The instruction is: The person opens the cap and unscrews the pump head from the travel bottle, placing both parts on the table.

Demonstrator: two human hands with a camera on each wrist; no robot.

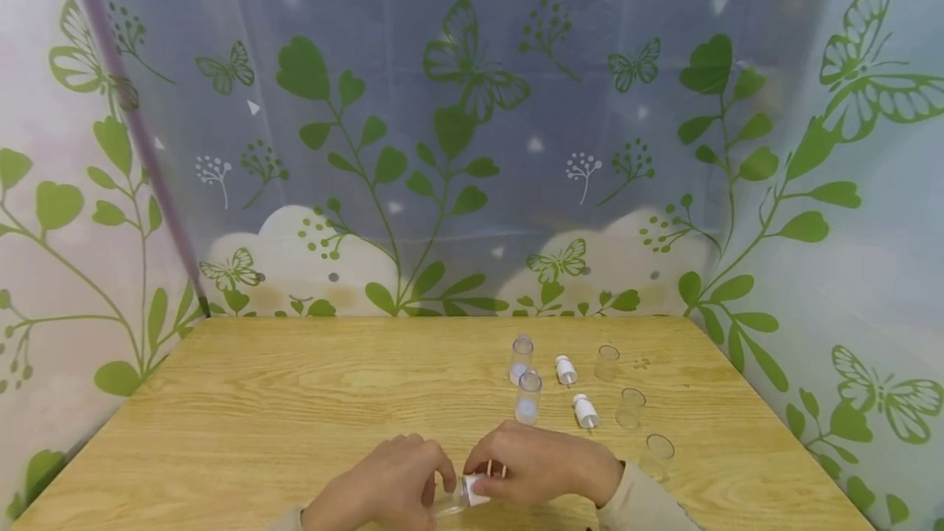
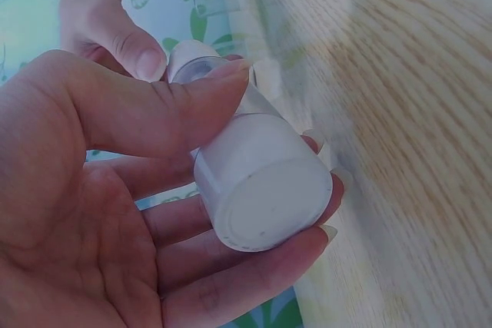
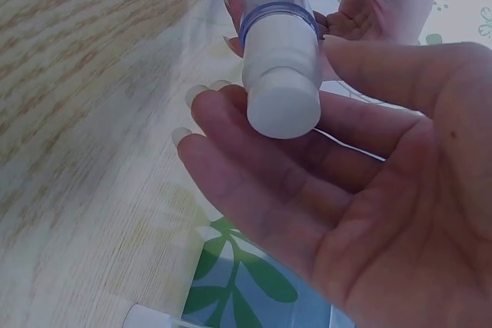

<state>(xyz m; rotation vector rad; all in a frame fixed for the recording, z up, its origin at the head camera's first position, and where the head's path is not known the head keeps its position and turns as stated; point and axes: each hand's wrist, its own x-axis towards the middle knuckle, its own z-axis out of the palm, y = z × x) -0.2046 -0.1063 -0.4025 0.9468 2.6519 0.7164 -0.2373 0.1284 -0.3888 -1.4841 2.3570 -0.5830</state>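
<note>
My left hand (image 1: 391,478) grips a small clear bottle (image 2: 261,190) with a rounded white base, thumb on one side and fingers round the other. A white pump head (image 3: 282,101) sits at the bottle's other end, above a blue-tinted rim in the right wrist view. On this pump head my right hand (image 1: 542,465) has its thumb and fingertips in a pinch. The bottle lies tilted nearly sideways between both hands, low over the table's near side. Fingers partly hide it in the head view.
Two clear bottles (image 1: 527,400) stand upright beyond the right hand. Beside them lie two white pump heads (image 1: 585,411). Further right, three clear caps (image 1: 630,410) stand in a row on the wooden table (image 1: 295,400). Patterned curtains (image 1: 472,187) enclose the back and sides.
</note>
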